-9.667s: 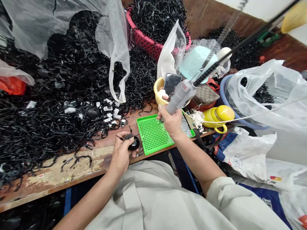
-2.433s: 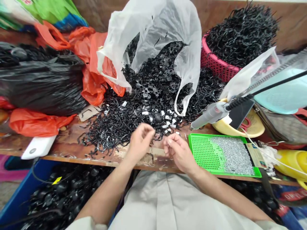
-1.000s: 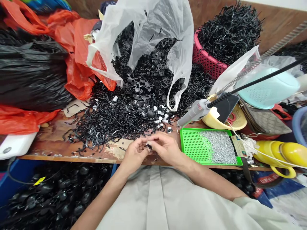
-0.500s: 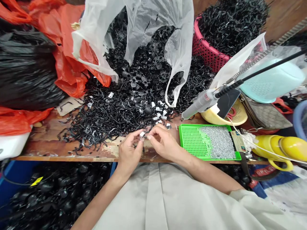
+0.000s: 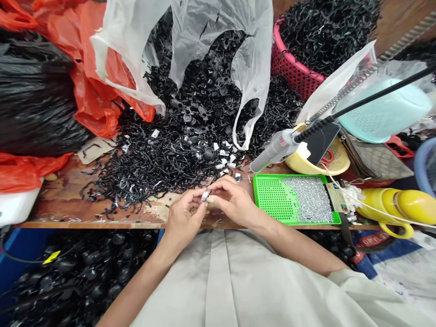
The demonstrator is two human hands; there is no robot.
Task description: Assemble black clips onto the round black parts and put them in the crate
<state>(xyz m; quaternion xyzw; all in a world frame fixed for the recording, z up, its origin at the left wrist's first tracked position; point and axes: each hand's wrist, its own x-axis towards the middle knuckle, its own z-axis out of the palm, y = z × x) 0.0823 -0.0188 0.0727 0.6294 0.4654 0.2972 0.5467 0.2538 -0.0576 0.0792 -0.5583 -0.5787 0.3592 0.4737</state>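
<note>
My left hand (image 5: 185,212) pinches a small white piece (image 5: 205,196) between thumb and fingers, just above the table's front edge. Facing it, my right hand (image 5: 233,200) has its thumb and forefinger closed on a small dark part at that white piece; the fingers hide most of it. Beyond my hands spreads a heap of thin black plastic strips (image 5: 146,159). Several more white pieces (image 5: 225,161) lie at its near right side. An electric screwdriver (image 5: 274,150) hangs tilted over the table, to the right of my hands.
A green tray (image 5: 272,200) of small silvery screws (image 5: 311,200) sits at the right, near a yellow bowl (image 5: 299,163) and a yellow bottle (image 5: 381,204). Behind stand a white plastic bag (image 5: 252,63) and a pink basket (image 5: 293,72). Below the left edge are black parts (image 5: 88,272).
My hands have drawn closer together around the white piece, which has turned slightly. The whole view has shifted a little, and the screwdriver hangs slightly further left.
</note>
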